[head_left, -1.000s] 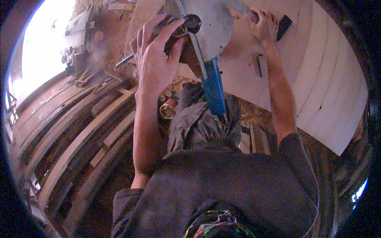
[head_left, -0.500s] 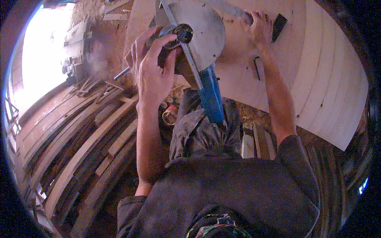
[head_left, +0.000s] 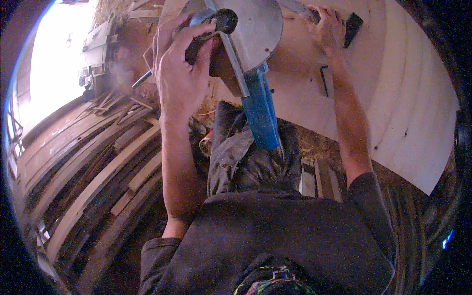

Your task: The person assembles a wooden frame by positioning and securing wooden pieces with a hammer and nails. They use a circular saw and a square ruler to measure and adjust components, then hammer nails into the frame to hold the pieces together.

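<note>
A blue tool (head_left: 260,115) with a large round grey metal disc (head_left: 258,32) stands before me, its blue end near my dark trousers. Beside the disc's hub sits a round black knob (head_left: 226,21), with a metal bar running past it. My left hand (head_left: 182,64) is curled at the knob, fingertips and thumb closed round the dark part next to it. Up at the right, my right hand (head_left: 327,29) is wrapped round the end of a grey bar (head_left: 293,6), whose far part leaves the picture.
A pale wooden board (head_left: 388,103) spreads to the right, with a thin black L-shaped piece (head_left: 324,81) and a flat black piece (head_left: 352,29) on it. Long timber strips (head_left: 93,196) lie stacked at left. Sawdust (head_left: 314,142) covers ground below the board.
The disc and blue tool sit slightly higher in the picture. My left hand has shifted a little left and stays at the knob; my right hand keeps its hold on the bar.
</note>
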### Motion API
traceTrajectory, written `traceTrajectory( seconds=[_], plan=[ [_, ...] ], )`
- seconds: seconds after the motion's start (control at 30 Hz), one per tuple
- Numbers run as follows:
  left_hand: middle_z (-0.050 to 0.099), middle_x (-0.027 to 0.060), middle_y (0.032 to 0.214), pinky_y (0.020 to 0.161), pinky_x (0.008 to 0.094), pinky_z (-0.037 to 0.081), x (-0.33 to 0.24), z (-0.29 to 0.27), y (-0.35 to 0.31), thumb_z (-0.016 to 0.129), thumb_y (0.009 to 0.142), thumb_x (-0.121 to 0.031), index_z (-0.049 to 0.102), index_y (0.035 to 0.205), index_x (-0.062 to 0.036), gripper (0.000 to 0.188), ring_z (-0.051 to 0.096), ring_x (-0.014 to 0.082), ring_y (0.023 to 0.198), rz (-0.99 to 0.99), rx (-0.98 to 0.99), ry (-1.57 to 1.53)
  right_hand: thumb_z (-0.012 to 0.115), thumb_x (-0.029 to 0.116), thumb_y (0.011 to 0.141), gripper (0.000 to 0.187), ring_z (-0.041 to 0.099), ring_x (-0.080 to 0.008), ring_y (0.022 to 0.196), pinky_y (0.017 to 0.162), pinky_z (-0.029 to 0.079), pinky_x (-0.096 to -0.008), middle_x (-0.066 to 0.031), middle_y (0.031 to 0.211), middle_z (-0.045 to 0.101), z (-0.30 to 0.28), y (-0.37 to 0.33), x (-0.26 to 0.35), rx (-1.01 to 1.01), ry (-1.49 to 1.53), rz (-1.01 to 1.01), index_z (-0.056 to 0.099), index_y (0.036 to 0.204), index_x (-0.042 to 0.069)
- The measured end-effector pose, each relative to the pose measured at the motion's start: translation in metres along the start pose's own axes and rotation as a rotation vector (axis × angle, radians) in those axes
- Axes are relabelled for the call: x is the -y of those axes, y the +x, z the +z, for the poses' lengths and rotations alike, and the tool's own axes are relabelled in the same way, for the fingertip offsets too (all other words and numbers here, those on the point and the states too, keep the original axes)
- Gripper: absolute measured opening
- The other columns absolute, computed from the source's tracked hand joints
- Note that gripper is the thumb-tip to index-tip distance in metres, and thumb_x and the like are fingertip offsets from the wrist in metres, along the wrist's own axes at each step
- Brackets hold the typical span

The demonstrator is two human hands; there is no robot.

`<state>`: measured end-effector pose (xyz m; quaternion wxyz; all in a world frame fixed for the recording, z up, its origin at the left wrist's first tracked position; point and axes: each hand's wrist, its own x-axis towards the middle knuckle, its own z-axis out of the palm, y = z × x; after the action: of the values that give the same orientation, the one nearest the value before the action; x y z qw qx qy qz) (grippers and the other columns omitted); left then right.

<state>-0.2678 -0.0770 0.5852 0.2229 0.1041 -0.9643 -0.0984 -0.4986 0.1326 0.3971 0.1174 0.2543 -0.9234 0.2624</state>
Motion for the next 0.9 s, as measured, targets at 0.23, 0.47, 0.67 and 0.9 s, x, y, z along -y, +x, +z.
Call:
traceTrajectory(
  seconds=[0.23,0.47,0.67,0.9],
  plan=[
    [0.064,0.0065,0.128,0.106,0.0446,0.037,0.003,0.006,-0.001,0.075,0.086,-0.016,0.075,0.107,-0.0197,0.021,0.058,0.0302,0.121,-0.006,-0.067,-0.107,0.071,0.052,0.088,0.044,0.059,-0.0294,0.119,0.105,0.045,-0.0439,-0.0033,0.124,0.066,0.034,0.003,-0.034,-0.088,-0.080,-0.025,0.071,0.122,0.023],
    [0.064,0.0076,0.125,0.103,0.0450,0.041,0.009,0.008,-0.004,0.075,0.086,-0.017,0.074,0.109,-0.0202,0.023,0.060,0.0322,0.118,0.032,-0.109,-0.136,0.068,0.060,0.088,0.053,0.058,-0.0299,0.123,0.109,0.041,-0.0485,-0.0036,0.127,0.065,0.026,0.001,-0.024,-0.046,-0.140,0.012,0.068,0.127,0.024],
    [0.062,0.0109,0.128,0.103,0.0423,0.045,-0.001,0.000,-0.004,0.072,0.088,-0.011,0.073,0.116,-0.0187,0.029,0.059,0.0313,0.121,0.011,-0.061,-0.094,0.067,0.061,0.088,0.054,0.057,-0.0304,0.125,0.110,0.040,-0.0491,-0.0040,0.129,0.064,0.019,0.001,-0.020,0.026,-0.093,0.065,0.069,0.127,0.024],
    [0.061,0.0106,0.130,0.106,0.0426,0.046,-0.007,-0.011,-0.002,0.070,0.091,-0.014,0.070,0.124,-0.0231,0.034,0.059,0.0332,0.123,0.034,0.016,-0.001,0.068,0.058,0.088,0.051,0.058,-0.0301,0.124,0.108,0.042,-0.0480,-0.0032,0.129,0.064,0.019,-0.002,-0.017,-0.008,-0.134,0.026,0.070,0.125,0.024]
  ],
)
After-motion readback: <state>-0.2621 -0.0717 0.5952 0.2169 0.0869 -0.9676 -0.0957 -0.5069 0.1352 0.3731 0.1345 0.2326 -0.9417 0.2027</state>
